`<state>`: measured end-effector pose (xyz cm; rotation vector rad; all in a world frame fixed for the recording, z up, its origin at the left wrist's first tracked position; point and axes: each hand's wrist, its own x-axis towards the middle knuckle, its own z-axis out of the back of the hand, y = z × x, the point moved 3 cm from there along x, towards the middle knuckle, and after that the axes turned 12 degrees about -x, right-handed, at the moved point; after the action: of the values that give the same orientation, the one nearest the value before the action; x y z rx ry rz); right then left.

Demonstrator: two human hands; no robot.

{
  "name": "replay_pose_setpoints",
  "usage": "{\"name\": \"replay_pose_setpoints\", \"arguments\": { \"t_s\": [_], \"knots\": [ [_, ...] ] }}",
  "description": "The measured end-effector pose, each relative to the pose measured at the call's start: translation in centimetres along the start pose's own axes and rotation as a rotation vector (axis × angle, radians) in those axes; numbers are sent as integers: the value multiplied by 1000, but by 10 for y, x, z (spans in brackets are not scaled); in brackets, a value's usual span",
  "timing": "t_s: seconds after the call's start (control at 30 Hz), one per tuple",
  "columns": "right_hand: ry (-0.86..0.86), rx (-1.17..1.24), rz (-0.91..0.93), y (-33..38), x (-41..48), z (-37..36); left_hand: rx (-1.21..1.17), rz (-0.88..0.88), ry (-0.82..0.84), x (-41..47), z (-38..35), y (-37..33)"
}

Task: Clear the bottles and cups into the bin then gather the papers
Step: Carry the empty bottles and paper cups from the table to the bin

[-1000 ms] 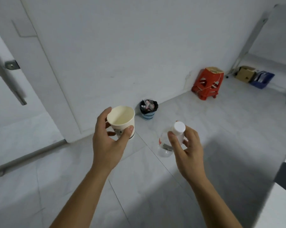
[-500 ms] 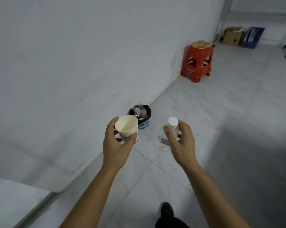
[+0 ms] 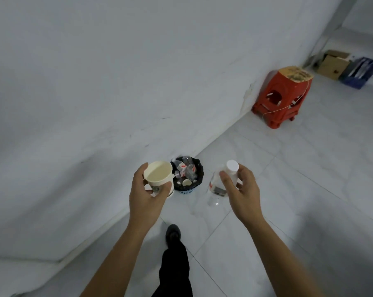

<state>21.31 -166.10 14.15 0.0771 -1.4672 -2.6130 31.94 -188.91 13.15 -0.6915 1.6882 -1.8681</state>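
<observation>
Bin (image 3: pixel 186 191), blue basket with black liner: nearer than a second ago, now at 12 o'clock between both hands, so the drop looks close. Left grip (image 3: pixel 147 196) holds one paper cup (image 3: pixel 158 175) at 11 o'clock. Right grip (image 3: pixel 242 189) holds one clear bottle (image 3: pixel 216 189) by its white-capped neck, at 1 o'clock. Papers: none in view.

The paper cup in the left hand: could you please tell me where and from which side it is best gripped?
Round the side wall of the paper cup, below the rim, coming from the side as the left hand does: it is near upright, mouth open, and its walls are probably thin.
</observation>
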Motion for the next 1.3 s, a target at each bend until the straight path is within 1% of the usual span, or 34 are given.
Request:
{"name": "replay_pose_setpoints", "arguments": {
  "t_s": [0.1, 0.23, 0.33, 0.4, 0.5, 0.63, 0.73, 0.87, 1.0, 1.1, 1.17, 1.23, 1.3],
  "knots": [
    [2, -23, -90, -3, 80, -36, 3, 62, 61, 94, -28, 28],
    [4, -88, -188, 0, 172, -64, 68, 141, 137, 203, -59, 48],
    [-1, -91, -257, -10, 233, -84, 142, 199, 190, 271, -83, 71],
    [-19, -83, -303, -34, 262, -103, 190, 244, 234, 305, -99, 101],
    [-21, -48, -394, -93, 298, -145, 277, 284, 267, 340, -125, 169],
    [8, -34, -495, -195, 333, -213, 383, 386, 279, 358, -164, 285],
    [25, -23, -548, -268, 345, -249, 439, 452, 280, 356, -190, 375],
    [6, 7, -613, -347, 345, -269, 525, 494, 346, 352, -225, 490],
    [-6, 67, -663, -404, 338, -276, 631, 539, 400, 343, -256, 590],
    [-11, 49, -672, -435, 331, -280, 693, 522, 385, 339, -275, 644],
    [-3, 58, -681, -448, 328, -281, 783, 482, 409, 337, -283, 671],
    [14, 63, -666, -454, 327, -280, 886, 465, 451, 336, -287, 689],
    [30, 46, -650, -455, 328, -279, 931, 496, 487, 336, -287, 697]
  ]
}}
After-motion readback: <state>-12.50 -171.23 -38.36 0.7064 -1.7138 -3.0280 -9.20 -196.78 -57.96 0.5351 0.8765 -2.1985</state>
